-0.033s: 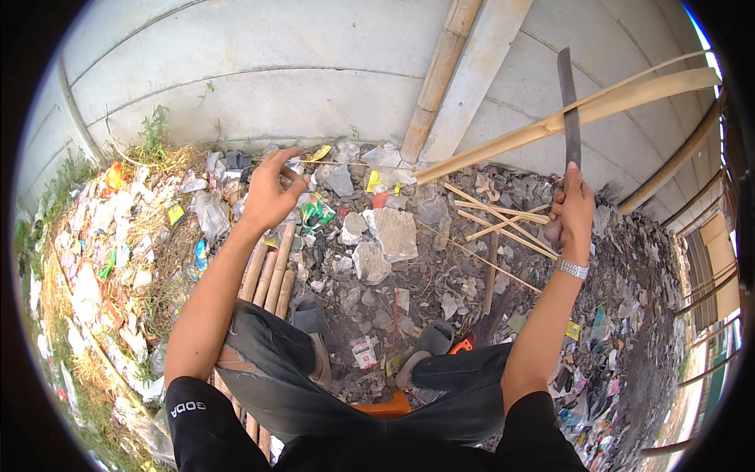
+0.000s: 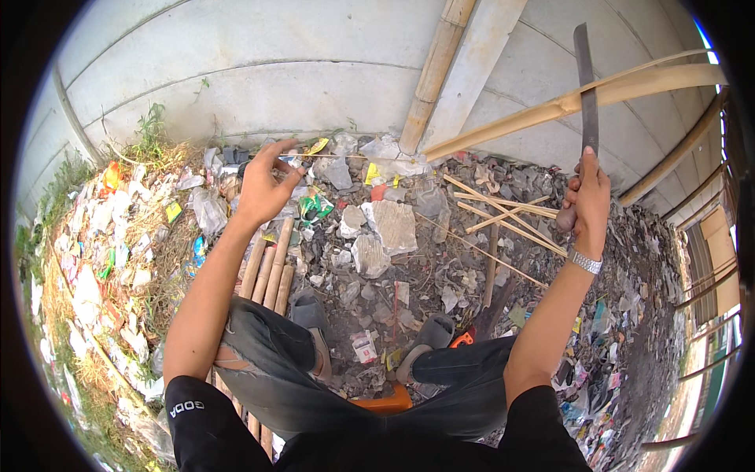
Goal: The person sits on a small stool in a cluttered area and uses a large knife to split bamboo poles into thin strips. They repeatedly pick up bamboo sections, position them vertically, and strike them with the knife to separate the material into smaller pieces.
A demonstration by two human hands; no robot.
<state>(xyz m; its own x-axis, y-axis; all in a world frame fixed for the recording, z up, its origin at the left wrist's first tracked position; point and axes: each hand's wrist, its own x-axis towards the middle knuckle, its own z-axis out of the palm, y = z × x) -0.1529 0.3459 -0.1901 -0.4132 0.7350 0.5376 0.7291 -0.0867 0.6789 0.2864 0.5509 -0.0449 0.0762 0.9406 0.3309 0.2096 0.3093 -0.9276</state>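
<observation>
My left hand [image 2: 266, 179] is curled at the thin left end of a long split bamboo strip [image 2: 503, 130], which passes between its thumb and fingers. The strip slants up to the right, widening there, with a thinner sliver parted along its upper edge. My right hand [image 2: 588, 193] grips a machete [image 2: 588, 94] by its rounded handle, which the fingers mostly cover. Its dark blade points upward and crosses the strip, apparently in the split between sliver and wider piece. Several narrow bamboo sticks [image 2: 503, 208] lie on the ground left of my right hand.
Bamboo poles [image 2: 271, 271] lie beside my left leg. Broken concrete [image 2: 393, 226] and litter cover the ground before my feet. An orange seat or stool [image 2: 385, 403] is beneath me. A grey panel wall [image 2: 275, 94] stands ahead, with an upright bamboo pole [image 2: 435, 75] against it.
My right hand and the machete have shifted right and slightly up, the blade now farther along the bamboo strip. My left hand has moved slightly left.
</observation>
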